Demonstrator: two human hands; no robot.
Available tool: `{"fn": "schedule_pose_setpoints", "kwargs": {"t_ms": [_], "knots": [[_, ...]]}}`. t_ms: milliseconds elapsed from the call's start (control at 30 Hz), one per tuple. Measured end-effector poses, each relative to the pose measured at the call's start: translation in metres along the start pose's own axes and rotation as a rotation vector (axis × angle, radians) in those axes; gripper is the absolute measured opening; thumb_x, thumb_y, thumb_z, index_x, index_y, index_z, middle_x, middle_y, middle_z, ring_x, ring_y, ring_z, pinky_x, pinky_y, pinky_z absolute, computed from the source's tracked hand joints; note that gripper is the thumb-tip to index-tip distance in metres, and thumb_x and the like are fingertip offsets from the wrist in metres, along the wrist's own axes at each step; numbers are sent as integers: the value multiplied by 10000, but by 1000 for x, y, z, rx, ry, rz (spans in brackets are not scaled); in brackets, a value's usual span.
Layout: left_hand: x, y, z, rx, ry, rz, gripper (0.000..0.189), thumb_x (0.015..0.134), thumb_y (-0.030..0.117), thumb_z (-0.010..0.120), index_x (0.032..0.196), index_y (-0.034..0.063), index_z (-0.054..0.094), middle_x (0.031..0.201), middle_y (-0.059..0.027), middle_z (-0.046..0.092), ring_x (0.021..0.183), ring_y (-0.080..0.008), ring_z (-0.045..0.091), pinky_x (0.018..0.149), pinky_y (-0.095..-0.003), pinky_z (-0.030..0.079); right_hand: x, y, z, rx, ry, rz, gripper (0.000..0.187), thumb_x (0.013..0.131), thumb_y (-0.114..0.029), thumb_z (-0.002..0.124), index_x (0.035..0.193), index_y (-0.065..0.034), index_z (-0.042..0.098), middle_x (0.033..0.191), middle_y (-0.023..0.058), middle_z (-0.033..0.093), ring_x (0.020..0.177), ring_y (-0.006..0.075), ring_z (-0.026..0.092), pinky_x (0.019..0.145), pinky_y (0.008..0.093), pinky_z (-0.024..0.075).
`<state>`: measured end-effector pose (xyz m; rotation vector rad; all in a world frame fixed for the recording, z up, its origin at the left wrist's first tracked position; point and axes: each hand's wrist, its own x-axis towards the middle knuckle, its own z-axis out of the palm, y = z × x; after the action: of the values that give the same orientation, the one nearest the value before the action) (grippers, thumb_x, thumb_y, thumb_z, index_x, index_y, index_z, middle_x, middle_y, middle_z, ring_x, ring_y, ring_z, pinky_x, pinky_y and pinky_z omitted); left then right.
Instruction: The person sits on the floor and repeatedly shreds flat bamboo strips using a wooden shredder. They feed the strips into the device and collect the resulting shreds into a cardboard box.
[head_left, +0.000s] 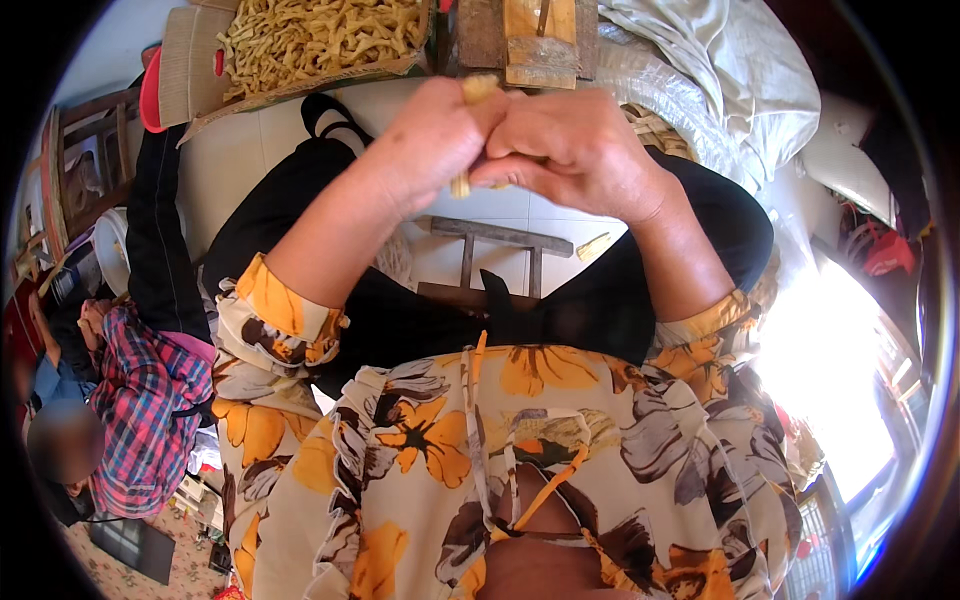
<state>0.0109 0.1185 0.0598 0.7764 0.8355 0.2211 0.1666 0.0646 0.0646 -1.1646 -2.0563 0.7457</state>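
Observation:
My left hand (442, 139) is closed around a pale yellow fibrous strand (481, 88), whose one end sticks out above the fist and another below it. Pressed against it is my right hand (581, 154), its fingers curled and its thumb pointing at the strand's lower end. A small yellow bit shows under that thumb, so both hands grip the piece, though most of it is hidden between them. Beyond the hands is a cardboard box (184, 71) filled with many short, twisted yellow pieces (322, 41) of similar look.
A wooden block (540, 64) lies on a darker board (480, 41) ahead. Clear plastic wrapping (660, 90) and a pale cloth (765, 75) are at the right. Between my knees are a wooden frame (499, 234) and a yellow bundle (595, 246). A person in plaid (150, 405) sits left.

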Motion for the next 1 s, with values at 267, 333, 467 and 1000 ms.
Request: {"fn": "schedule_pose_setpoints", "kwargs": {"t_ms": [267,333,467,1000], "knots": [[-22,24,12,346,-835,21,202,858,84,515,1011,51,642,685,-16,618,525,-75,543,457,-214,414,-1,-1,-19,269,449,279,152,816,-170,684,780,-25,661,629,-5,592,549,45,513,478,200,422],[-17,24,10,657,-487,470,224,821,78,572,1031,96,646,730,-22,633,589,-105,578,510,-221,448,0,-4,-13,376,354,415,208,834,-210,665,780,-10,656,629,0,588,579,38,506,510,203,423],[-13,17,6,1178,29,960,308,742,101,665,1047,137,650,793,-38,648,649,-160,617,555,-229,483,-2,-3,-7,945,180,830,153,855,-144,610,876,5,636,683,20,572,574,51,469,474,211,366],[-13,10,2,1076,262,1374,281,671,135,732,929,38,679,888,-94,607,699,-201,624,565,-260,500,-4,-13,8,1726,285,773,96,863,-132,603,901,-44,598,703,-2,564,486,39,456,380,151,320]]}}
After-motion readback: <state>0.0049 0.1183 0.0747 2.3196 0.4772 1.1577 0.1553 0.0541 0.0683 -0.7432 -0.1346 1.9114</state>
